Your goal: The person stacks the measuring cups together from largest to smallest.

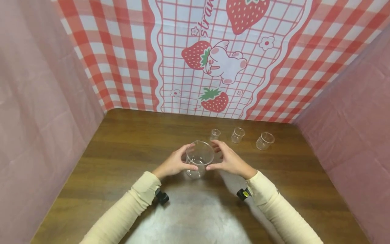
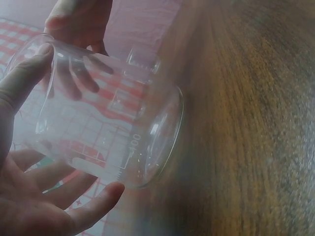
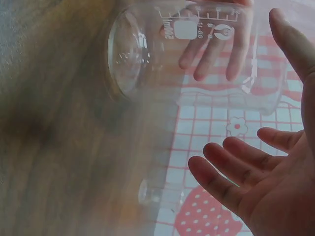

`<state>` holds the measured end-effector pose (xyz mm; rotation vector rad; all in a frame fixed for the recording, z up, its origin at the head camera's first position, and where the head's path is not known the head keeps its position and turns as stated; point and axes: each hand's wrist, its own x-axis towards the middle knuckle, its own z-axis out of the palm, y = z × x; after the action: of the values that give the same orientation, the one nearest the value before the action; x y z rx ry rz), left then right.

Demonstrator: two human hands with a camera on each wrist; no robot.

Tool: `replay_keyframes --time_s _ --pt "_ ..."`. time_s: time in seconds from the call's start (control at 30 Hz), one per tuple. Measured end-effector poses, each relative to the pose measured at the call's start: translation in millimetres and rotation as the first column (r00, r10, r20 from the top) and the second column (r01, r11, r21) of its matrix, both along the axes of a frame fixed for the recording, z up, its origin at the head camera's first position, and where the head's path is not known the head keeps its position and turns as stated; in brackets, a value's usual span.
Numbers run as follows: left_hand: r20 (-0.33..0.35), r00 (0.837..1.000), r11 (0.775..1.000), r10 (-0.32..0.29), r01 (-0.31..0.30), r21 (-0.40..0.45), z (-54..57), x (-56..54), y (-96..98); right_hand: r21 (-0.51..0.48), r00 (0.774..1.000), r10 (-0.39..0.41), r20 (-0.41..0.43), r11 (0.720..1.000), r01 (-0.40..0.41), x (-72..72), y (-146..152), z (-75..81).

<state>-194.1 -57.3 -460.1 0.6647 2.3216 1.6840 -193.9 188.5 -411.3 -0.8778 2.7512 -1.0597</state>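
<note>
A large clear glass beaker (image 1: 199,154) with a spout and printed white markings stands upright on the wooden table between both hands. On its left side, my left hand (image 1: 175,162) holds the beaker, thumb along the near wall and fingers around the far side. The left thumb (image 2: 29,73) lies at the rim in the left wrist view. My right hand (image 1: 230,159) is spread at the beaker's right side. In the right wrist view, the right hand's fingers (image 3: 216,179) are extended with a gap between them and the glass (image 3: 197,93).
Three smaller glass beakers stand behind and to the right: the smallest (image 1: 215,134) just beyond the right fingertips, a middle one (image 1: 238,135), and a bigger one (image 1: 265,141). A red-and-white strawberry cloth (image 1: 131,67) hangs behind the table (image 1: 122,145), with pink curtains (image 1: 39,118) at both sides.
</note>
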Motion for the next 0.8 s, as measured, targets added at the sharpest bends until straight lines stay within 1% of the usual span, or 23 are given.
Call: replay_keyframes --time_s 0.23,0.4,0.47,0.6,0.8 --pt "0.007 1.000 1.000 0.007 -0.007 -0.002 -1.5 -0.9 0.3 0.035 1.000 -0.009 -0.001 0.999 0.009 -6.4 6 11.5" --pt "-0.001 1.000 1.000 0.016 -0.016 -0.025 0.5 -0.6 -0.4 0.054 1.000 -0.030 -0.007 0.998 0.030 -11.1 11 21.8" --pt "-0.011 1.000 0.999 0.014 -0.015 -0.037 0.9 -0.7 -0.4 0.058 0.999 -0.036 -0.016 0.998 0.037 -12.9 14 24.1" --pt "-0.009 1.000 0.999 0.010 -0.010 -0.043 -0.1 -1.2 -0.2 0.077 0.998 -0.057 -0.025 0.995 0.059 -16.1 19 27.8" --pt "-0.011 1.000 0.999 0.008 -0.008 -0.043 -1.7 -1.1 -0.6 0.107 0.996 -0.092 -0.020 0.990 0.093 -20.7 26 34.5"
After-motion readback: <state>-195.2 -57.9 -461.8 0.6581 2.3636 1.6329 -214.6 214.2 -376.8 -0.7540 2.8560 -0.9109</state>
